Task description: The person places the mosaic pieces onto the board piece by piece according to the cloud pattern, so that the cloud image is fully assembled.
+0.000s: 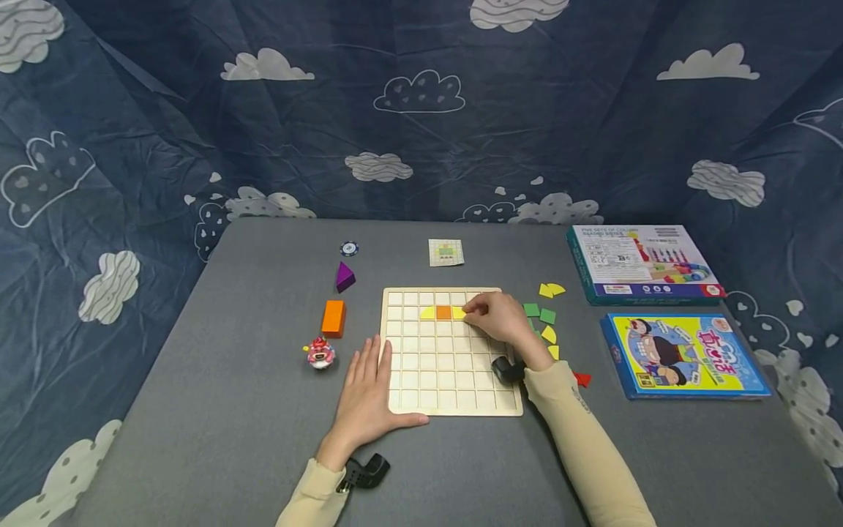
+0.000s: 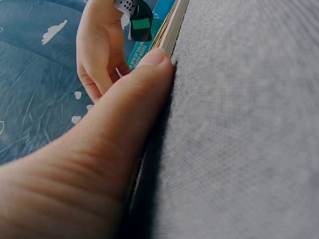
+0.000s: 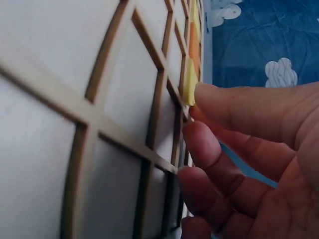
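One L hand (image 1: 364,399) lies open, fingers by the 9 o'clock edge of wooden board (image 1: 449,399), thumb at approx. 7. R hand (image 1: 497,316) is curled, forearm in from 4–5, thumb & fingertip pinching 1 yellow piece (image 1: 457,313) on board, just past 12 from centre. Toward 9 o'clock: 1 orange square (image 1: 444,312), then 2nd yellow piece (image 1: 428,313). Off board, approx. 2–3: 4 loose yellows (image 1: 546,290), 2+ greens (image 1: 547,316); farther, 2 boxes (image 1: 685,359) on worktop (image 1: 224,439).
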Available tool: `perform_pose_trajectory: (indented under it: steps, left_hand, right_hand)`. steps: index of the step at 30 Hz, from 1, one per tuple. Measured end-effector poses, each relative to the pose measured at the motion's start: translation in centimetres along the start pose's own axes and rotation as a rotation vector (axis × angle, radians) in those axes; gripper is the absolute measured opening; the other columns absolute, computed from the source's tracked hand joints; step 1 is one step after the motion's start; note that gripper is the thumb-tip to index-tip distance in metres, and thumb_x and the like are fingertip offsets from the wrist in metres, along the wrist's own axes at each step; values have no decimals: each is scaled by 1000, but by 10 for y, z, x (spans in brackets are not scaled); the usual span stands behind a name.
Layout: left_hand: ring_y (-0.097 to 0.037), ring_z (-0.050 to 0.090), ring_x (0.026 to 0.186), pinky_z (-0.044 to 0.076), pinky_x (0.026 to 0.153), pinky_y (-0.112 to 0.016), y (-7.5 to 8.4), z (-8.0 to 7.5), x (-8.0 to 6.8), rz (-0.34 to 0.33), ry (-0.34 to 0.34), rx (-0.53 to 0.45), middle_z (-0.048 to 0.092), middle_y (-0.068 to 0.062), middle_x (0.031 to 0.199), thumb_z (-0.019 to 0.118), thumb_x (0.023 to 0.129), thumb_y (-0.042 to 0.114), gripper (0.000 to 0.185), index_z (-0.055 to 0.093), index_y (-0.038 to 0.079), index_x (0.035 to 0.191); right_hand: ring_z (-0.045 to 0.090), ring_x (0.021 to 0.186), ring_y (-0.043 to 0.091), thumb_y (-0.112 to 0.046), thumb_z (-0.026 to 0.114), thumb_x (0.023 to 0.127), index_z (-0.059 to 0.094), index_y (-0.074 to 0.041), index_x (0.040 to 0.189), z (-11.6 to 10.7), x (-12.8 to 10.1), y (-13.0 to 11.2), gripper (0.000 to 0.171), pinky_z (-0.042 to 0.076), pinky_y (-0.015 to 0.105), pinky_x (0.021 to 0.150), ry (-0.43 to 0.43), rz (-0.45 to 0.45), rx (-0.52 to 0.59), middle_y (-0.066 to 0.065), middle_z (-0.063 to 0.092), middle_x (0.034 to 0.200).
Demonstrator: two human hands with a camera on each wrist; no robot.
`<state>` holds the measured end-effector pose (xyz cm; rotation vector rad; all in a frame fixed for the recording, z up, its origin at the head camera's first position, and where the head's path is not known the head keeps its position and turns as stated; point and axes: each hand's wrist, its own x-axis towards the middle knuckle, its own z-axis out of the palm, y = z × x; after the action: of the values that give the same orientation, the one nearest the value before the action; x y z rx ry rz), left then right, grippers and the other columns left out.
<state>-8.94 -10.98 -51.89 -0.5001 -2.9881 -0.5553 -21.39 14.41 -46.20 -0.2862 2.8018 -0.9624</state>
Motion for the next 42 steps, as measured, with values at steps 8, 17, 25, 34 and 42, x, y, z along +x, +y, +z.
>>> perform_pose_trajectory:
  steps: [8,17,25,34,42]
  left_hand:
    - [-30,1,143,0,114,-42,0,1,-1,5,5,0,7,-21,155,61,59,84,134,14,-2,150]
    - [-31,1,143,-1,114,-42,-1,-1,-2,5,5,2,7,-21,155,62,59,83,133,14,-2,150]
    - [-35,7,142,3,113,-45,-1,-1,-2,25,38,-9,11,-24,154,63,59,82,132,18,-5,149]
    - [-35,7,142,4,113,-46,-1,2,-1,35,48,-20,11,-24,154,61,60,83,132,18,-5,149]
    - [-34,6,142,4,113,-46,0,-1,-1,30,38,-25,11,-24,154,63,59,81,132,19,-5,148]
  right_hand:
    - [48,62,19,-19,67,89,73,-5,101,-27,-22,11,20,36,31,52,79,-73,27,2,59,76]
    - [48,62,21,-24,67,90,73,-7,100,-58,-47,44,20,37,31,49,164,-50,24,3,62,76]
    - [50,65,21,-17,70,87,70,1,97,-68,-62,66,20,39,32,56,128,34,6,6,61,77]
    - [49,70,23,-18,71,86,66,0,92,-69,-71,77,20,36,33,60,62,131,7,7,57,76]
    - [49,74,24,-19,77,80,67,-2,90,-70,-82,79,23,37,34,64,-43,154,-15,6,58,79]
